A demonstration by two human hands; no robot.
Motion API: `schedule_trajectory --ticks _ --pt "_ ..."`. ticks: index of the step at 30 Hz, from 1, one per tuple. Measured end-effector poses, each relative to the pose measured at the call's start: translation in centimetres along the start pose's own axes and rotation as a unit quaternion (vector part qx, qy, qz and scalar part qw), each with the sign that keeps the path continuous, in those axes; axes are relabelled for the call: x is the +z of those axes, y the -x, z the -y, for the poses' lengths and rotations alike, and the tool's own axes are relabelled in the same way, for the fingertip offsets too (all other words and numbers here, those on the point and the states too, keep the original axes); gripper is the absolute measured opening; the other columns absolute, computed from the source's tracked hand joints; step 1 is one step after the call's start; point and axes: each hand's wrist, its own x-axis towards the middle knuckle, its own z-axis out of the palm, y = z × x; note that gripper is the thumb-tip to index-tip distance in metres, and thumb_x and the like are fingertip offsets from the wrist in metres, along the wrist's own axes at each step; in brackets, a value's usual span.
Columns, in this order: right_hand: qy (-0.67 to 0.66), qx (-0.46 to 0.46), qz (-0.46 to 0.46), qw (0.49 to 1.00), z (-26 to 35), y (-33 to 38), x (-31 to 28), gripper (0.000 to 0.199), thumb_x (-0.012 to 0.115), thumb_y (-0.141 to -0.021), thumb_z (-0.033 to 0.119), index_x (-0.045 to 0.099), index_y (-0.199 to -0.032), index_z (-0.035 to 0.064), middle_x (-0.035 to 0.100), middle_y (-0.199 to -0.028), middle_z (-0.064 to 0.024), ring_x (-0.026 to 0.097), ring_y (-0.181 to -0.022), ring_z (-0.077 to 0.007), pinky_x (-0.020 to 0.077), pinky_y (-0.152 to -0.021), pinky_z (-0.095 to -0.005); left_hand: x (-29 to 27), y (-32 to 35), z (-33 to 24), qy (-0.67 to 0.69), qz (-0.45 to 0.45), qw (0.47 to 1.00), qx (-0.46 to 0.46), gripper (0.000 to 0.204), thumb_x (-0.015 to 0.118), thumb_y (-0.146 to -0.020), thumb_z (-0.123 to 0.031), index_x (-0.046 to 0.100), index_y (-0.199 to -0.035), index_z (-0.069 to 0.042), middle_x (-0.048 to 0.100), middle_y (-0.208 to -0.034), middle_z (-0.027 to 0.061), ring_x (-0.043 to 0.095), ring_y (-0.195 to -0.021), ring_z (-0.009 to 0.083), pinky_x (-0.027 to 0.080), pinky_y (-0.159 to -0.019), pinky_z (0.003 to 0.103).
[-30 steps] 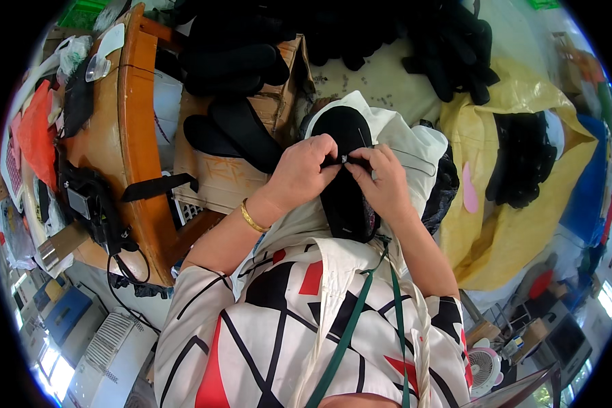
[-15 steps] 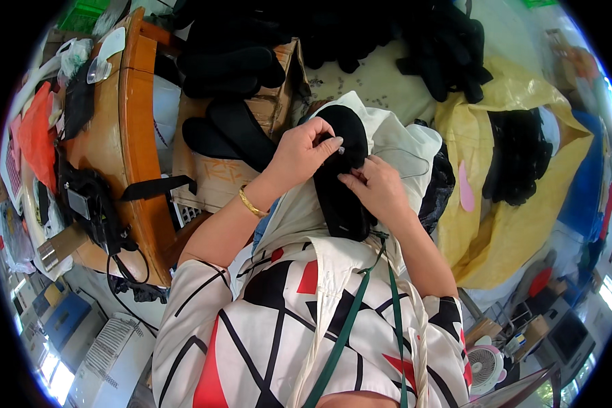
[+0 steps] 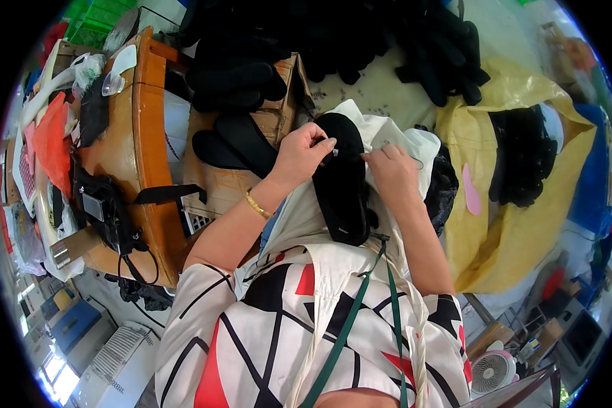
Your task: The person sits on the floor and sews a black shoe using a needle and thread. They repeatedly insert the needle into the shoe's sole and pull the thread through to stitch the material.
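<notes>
A black slipper (image 3: pixel 341 200) lies lengthwise on the pale cloth over my lap, its sole end toward me. My left hand (image 3: pixel 304 155) is closed in a pinch at the slipper's far left part. By its thumb shows a small shiny bit (image 3: pixel 334 152), too small to name. Just right of the slipper, my right hand (image 3: pixel 394 170) is raised with thumb and fingers pressed together; whatever they pinch is too fine to make out. A gold bracelet (image 3: pixel 257 205) circles my left wrist.
More black slippers (image 3: pixel 234 146) rest on a cardboard box (image 3: pixel 217 187) at the left, beside a wooden table (image 3: pixel 153 129). Dark pieces are heaped at the far side. On the right, a yellow sack (image 3: pixel 466 251) holds black items, with a pink insole-shaped piece (image 3: pixel 470 190) on it.
My right hand has drawn away from the slipper, to the right and slightly farther off, uncovering more of it. The left hand keeps its pinch in nearly the same place.
</notes>
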Motion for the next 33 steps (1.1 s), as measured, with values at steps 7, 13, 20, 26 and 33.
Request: schedule_trajectory --ticks 7,13,20,26,33 --pt "-0.314 0.202 -0.141 0.917 0.4 -0.4 -0.5 0.018 0.068 -0.092 0.023 0.069 -0.086 0.0061 0.060 -0.076 -0.0048 0.059 -0.070 -0.0232 0.0517 -0.069 -0.0326 0.4 -0.1 0.7 -0.009 -0.006 1.000 0.016 0.017 0.068 -0.094 -0.017 0.057 -0.088 -0.006 0.061 -0.077 -0.0020 0.053 -0.066 0.0032 0.045 -0.057 0.019" --pt "-0.872 0.300 -0.140 0.361 4.9 -0.7 1.9 0.035 0.046 -0.107 0.032 0.051 -0.082 0.0082 0.048 -0.071 -0.0014 0.049 -0.064 -0.0175 0.0510 -0.080 -0.0367 0.7 -0.2 1.5 -0.030 -0.032 0.996 0.071 0.019 0.068 -0.092 -0.016 0.058 -0.085 -0.002 0.061 -0.069 0.0013 0.050 -0.059 0.0058 0.042 -0.052 0.025" --pt "-0.822 0.405 -0.150 0.371 5.7 2.5 -0.8 0.039 0.044 -0.107 0.032 0.039 -0.073 0.0141 0.028 -0.062 0.0038 0.023 -0.053 -0.0121 0.0360 -0.065 -0.0316 0.3 0.3 2.5 -0.043 -0.087 0.992 0.083 0.020 0.071 -0.090 -0.014 0.059 -0.083 0.000 0.055 -0.064 -0.0004 0.046 -0.058 0.0056 0.039 -0.053 0.024" --pt "-0.780 0.284 -0.172 0.531 4.0 2.0 -0.9 0.032 0.042 -0.107 0.020 0.052 -0.080 0.0053 0.050 -0.074 -0.0036 0.044 -0.068 -0.0154 0.0456 -0.081 -0.0343 -0.2 0.5 1.2 -0.137 -0.037 0.986 0.093 0.021 0.070 -0.091 -0.019 0.059 -0.086 -0.002 0.056 -0.064 0.0035 0.051 -0.058 0.0115 0.042 -0.055 0.028" --pt "-0.160 0.139 -0.251 0.945 0.3 6.0 -6.3 0.017 0.050 -0.100 0.003 0.064 -0.109 -0.0019 0.068 -0.102 -0.0095 0.061 -0.094 -0.0187 0.0465 -0.087 -0.0298 0.8 1.9 0.2 -0.333 -0.164 0.877 0.304 0.011 0.067 -0.090 -0.014 0.062 -0.095 -0.007 0.059 -0.086 0.0084 0.060 -0.074 0.0277 0.049 -0.061 0.037"
